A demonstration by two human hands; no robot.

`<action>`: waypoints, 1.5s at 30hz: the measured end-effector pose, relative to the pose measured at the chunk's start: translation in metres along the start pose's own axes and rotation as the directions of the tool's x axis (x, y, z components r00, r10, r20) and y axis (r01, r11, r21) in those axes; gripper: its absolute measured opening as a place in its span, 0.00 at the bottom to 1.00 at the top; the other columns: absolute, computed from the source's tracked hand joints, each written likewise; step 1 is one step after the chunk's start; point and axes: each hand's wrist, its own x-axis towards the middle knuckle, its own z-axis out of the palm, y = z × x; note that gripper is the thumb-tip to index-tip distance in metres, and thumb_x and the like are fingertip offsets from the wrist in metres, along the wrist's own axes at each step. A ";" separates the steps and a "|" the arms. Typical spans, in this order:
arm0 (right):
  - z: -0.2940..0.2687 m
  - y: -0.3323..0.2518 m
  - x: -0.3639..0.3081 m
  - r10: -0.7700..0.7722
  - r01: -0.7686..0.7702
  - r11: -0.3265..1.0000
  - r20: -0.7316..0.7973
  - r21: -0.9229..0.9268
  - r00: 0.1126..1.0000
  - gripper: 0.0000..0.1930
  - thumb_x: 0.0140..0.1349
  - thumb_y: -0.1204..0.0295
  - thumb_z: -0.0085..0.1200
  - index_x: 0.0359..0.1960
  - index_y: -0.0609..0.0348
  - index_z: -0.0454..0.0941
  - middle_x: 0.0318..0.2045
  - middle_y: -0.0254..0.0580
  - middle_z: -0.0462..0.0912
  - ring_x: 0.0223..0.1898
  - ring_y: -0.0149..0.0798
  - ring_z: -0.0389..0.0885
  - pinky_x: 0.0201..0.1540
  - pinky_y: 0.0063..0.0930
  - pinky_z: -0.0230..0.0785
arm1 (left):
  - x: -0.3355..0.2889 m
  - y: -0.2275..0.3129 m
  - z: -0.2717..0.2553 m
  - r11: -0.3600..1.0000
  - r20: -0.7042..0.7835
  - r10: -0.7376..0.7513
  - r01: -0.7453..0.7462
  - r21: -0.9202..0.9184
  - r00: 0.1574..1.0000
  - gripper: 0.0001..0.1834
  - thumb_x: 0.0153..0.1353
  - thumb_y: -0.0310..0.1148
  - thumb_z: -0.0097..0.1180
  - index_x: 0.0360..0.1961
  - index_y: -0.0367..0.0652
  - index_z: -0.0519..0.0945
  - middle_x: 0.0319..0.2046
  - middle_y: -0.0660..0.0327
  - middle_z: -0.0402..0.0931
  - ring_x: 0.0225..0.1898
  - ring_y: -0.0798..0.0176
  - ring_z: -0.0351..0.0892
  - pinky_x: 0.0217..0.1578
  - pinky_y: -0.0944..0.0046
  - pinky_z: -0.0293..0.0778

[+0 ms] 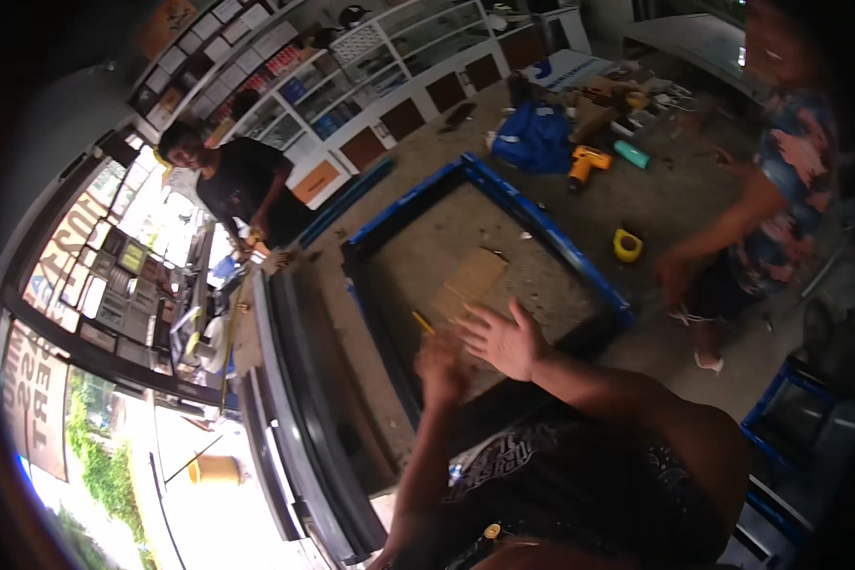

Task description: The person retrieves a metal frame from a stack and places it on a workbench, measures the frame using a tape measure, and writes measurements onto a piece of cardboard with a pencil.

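My right hand point(505, 342) is raised palm up with its fingers spread, and nothing lies in it. Beside it, my left hand point(444, 369) is somewhat blurred, and a thin yellow pencil point(422, 322) sticks up from its fingers. Both hands are over the near part of a rectangular frame point(541, 220), black with blue along its edges, which rests on the work table. Inside the frame, just beyond my fingers, a flat piece of brown cardboard point(475, 275) lies on the tabletop.
Right of the frame lie a yellow tape measure point(627, 245), an orange drill point(589, 166), a teal cylinder point(632, 154) and a blue bag point(532, 138). Long dark profiles point(318, 418) lie to the left. One person point(247, 185) stands far left, another point(769, 199) at right.
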 end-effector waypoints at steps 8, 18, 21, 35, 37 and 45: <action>0.050 0.002 -0.037 0.199 0.797 -0.284 0.780 -0.533 0.593 0.29 0.66 0.47 0.47 0.63 0.51 0.70 0.67 0.48 0.64 0.68 0.47 0.63 0.69 0.59 0.47 | -0.011 0.076 0.054 -0.312 0.296 -0.153 0.238 -0.920 0.943 0.41 0.68 0.64 0.36 0.64 0.38 0.67 0.64 0.46 0.65 0.64 0.47 0.66 0.62 0.45 0.64; -0.073 -0.127 -0.119 -0.054 0.550 -0.730 0.837 -0.406 0.545 0.28 0.63 0.58 0.52 0.63 0.55 0.68 0.69 0.53 0.60 0.71 0.52 0.58 0.71 0.51 0.46 | 0.029 0.265 0.040 -0.400 0.349 -0.219 0.242 -0.884 0.911 0.42 0.69 0.66 0.24 0.69 0.42 0.61 0.72 0.48 0.48 0.73 0.48 0.47 0.71 0.51 0.45; -0.092 -0.133 -0.126 -0.481 0.356 -0.226 0.421 -0.907 0.768 0.24 0.66 0.62 0.50 0.60 0.60 0.69 0.66 0.55 0.63 0.69 0.54 0.59 0.71 0.45 0.49 | 0.036 0.280 0.039 0.419 0.105 0.152 0.032 -0.908 0.983 0.45 0.66 0.68 0.33 0.70 0.41 0.59 0.74 0.40 0.29 0.75 0.40 0.29 0.72 0.52 0.38; -0.096 -0.090 -0.141 0.196 0.203 -0.858 0.066 -0.471 0.978 0.48 0.45 0.55 0.71 0.68 0.50 0.58 0.68 0.43 0.59 0.71 0.47 0.54 0.71 0.60 0.38 | -0.207 0.182 0.065 0.838 0.900 -0.161 0.538 -0.092 0.404 0.16 0.65 0.48 0.51 0.47 0.54 0.80 0.35 0.52 0.81 0.39 0.47 0.82 0.41 0.49 0.77; -0.095 -0.082 -0.118 0.233 0.201 -0.913 -0.049 -0.355 0.971 0.50 0.43 0.53 0.72 0.68 0.50 0.58 0.66 0.43 0.63 0.69 0.46 0.57 0.71 0.60 0.38 | -0.217 0.174 0.053 0.825 0.812 -0.234 0.551 -0.124 0.534 0.15 0.64 0.48 0.52 0.45 0.54 0.80 0.36 0.52 0.81 0.40 0.47 0.81 0.41 0.50 0.77; -0.101 -0.076 -0.081 0.321 0.249 -0.849 -0.081 -0.466 0.944 0.41 0.40 0.52 0.73 0.57 0.52 0.70 0.53 0.40 0.78 0.57 0.45 0.74 0.58 0.45 0.65 | -0.122 0.032 -0.001 0.768 -0.293 -0.565 0.621 0.155 0.771 0.16 0.54 0.33 0.61 0.43 0.40 0.75 0.41 0.50 0.75 0.50 0.44 0.70 0.48 0.49 0.70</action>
